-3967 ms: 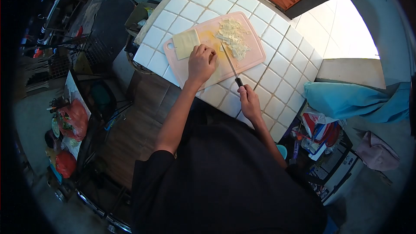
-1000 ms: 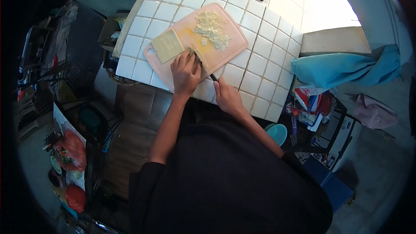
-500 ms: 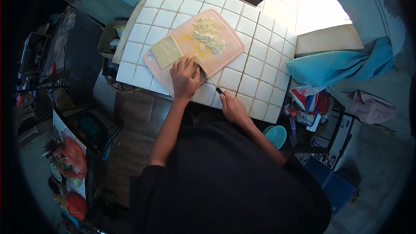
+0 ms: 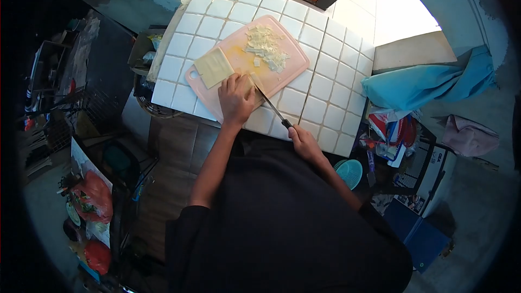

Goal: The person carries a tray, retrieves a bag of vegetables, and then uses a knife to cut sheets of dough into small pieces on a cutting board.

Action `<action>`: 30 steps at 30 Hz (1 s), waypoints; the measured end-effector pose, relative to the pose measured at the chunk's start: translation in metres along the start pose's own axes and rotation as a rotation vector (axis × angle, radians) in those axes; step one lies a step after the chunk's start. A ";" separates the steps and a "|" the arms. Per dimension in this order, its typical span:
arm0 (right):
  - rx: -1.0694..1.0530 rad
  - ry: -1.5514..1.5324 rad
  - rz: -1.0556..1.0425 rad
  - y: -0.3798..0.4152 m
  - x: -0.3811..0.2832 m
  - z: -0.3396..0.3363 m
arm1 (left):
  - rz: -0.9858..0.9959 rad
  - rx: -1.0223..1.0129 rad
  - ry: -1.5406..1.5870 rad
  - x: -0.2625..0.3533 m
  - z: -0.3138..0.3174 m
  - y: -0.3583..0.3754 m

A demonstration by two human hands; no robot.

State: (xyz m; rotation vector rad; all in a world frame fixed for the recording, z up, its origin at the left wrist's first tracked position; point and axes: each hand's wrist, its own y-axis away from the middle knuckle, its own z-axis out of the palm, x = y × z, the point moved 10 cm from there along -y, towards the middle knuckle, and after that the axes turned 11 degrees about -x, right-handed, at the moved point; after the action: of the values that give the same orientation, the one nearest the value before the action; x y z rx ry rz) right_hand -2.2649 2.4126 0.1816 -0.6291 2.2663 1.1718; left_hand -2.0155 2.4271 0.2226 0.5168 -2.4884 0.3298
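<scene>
My right hand is closed around the black handle of a knife. The blade slants up and left, its tip beside my left fingers. My left hand has its fingers bent and pressed together on a narrow strip of pale, dough-like sheet, mostly hidden beneath them. Just left of those fingers lies a square stack of pale sheets. Small cut pieces of the same pale colour are heaped toward the far end of the pink cutting board.
The board rests on a white-tiled counter. Blue-green cloth hangs at the right, above a cluttered rack. A turquoise basket stands below the counter's right side. At lower left, red plastic bags lie on another surface.
My right hand has drawn the knife back toward the lower right, so more of its blade shows. My left hand stays on the strip. The whole view has shifted slightly.
</scene>
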 end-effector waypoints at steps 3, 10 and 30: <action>0.059 -0.212 -0.069 0.009 -0.004 -0.015 | 0.035 -0.017 -0.040 0.009 0.000 -0.005; 0.174 -0.196 -0.107 -0.008 -0.021 -0.057 | 0.087 0.001 -0.123 0.030 0.012 -0.011; 0.052 0.305 0.003 -0.050 -0.022 -0.059 | 0.126 0.010 -0.042 0.030 0.016 -0.010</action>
State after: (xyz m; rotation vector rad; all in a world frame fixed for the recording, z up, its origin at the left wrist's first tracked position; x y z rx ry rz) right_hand -2.2313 2.3405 0.1944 -0.8322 2.5404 1.0751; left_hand -2.0421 2.4044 0.2284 0.3750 -2.5678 0.3845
